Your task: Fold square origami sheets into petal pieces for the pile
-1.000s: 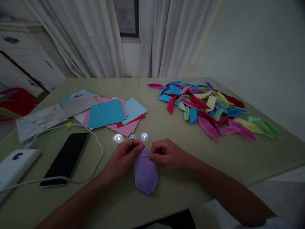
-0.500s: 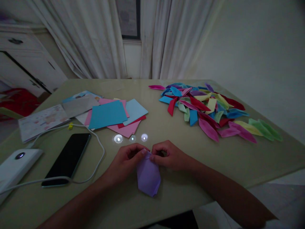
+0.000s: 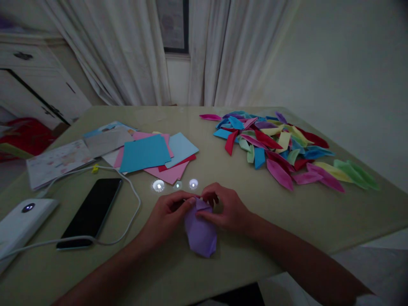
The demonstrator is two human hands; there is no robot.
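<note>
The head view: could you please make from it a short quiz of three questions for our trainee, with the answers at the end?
1. True or false: the left hand and the right hand both touch the purple paper.
2. Which of these does the white cable cross over? a) the red sheet; b) the phone; c) the folded pieces.
3. Fill in: the folded pieces lie on the person's ____ side of the table.

Key: 1. true; 2. b; 3. right.

The light was dim; three white glare spots [image 3: 177, 185] shone on the tabletop [image 3: 210, 161] just beyond the left grip [image 3: 168, 214], and the outer edges looked stretched.
</note>
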